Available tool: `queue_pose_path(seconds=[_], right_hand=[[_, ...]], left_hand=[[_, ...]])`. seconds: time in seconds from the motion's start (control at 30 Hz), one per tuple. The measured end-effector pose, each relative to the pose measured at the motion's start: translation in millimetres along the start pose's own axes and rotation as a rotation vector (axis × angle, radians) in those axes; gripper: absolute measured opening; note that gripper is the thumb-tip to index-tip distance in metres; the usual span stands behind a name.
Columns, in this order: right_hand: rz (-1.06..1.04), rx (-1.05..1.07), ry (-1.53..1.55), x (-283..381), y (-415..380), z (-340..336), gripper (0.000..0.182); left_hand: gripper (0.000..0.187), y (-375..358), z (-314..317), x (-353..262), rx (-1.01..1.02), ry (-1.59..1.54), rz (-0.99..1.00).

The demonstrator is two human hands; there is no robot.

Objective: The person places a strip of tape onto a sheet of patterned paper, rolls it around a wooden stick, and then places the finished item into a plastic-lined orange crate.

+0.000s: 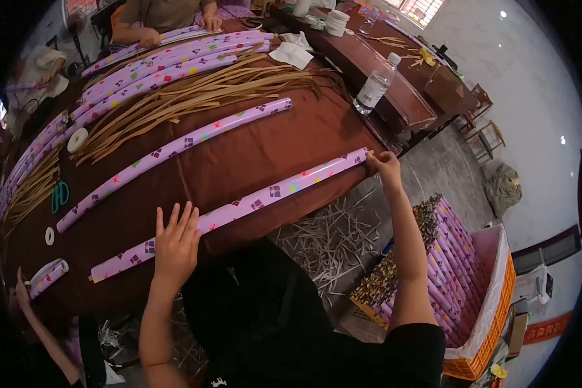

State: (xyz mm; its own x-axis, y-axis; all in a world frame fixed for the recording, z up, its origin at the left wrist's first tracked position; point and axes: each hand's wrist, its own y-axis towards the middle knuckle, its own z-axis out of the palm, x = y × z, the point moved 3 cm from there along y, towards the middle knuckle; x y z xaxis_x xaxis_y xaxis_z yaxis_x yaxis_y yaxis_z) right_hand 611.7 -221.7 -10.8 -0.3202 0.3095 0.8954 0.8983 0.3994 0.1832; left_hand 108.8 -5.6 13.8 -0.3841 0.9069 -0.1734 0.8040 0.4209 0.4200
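Observation:
A long pink roll of patterned wrapping paper (265, 197) lies slantwise along the near edge of the brown-covered table. My left hand (176, 240) rests flat across it left of its middle, fingers stretched out. At the far right end of the same roll, my right hand (386, 169) pinches the tip between thumb and fingers. A small tan bit shows at that tip. Farther in on the table, a second pink roll (174, 148) lies roughly alongside, touched by neither hand.
Tan paper strips (194, 97) and more pink rolls (155, 74) lie beyond. A water bottle (376, 84), tape roll (77, 140) and green scissors (59, 194) are on the table. An orange crate (491, 323) of rolls stands right. Co-workers' hands (150, 37) show at the back and lower left.

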Motion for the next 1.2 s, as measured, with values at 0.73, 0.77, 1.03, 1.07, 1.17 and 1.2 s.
queue_pose_path(seconds=[0.73, 0.77, 1.03, 1.07, 1.17, 1.2], right_hand=[[-1.225, 0.485, -0.364, 176, -232, 199, 0.073], [-1.234, 0.532, -0.354, 174, -243, 213, 0.076], [-1.107, 0.496, -0.482, 161, -241, 203, 0.082], [-1.103, 0.464, -0.532, 152, -233, 194, 0.078], [-1.027, 0.326, -0.665, 120, -205, 161, 0.077], [-0.966, 0.295, -0.688, 110, -192, 147, 0.077]], left_hand=[[0.039, 5, -8, -3, 0.055, -0.046, -0.047], [0.040, 5, -8, -3, 0.061, -0.079, -0.070], [0.053, 8, 2, 0, 0.060, 0.094, -0.102], [0.055, 9, 2, 0, 0.075, 0.122, -0.095], [0.055, 10, 3, 2, 0.079, 0.107, -0.093], [0.054, 10, 3, 3, 0.078, 0.109, -0.093]])
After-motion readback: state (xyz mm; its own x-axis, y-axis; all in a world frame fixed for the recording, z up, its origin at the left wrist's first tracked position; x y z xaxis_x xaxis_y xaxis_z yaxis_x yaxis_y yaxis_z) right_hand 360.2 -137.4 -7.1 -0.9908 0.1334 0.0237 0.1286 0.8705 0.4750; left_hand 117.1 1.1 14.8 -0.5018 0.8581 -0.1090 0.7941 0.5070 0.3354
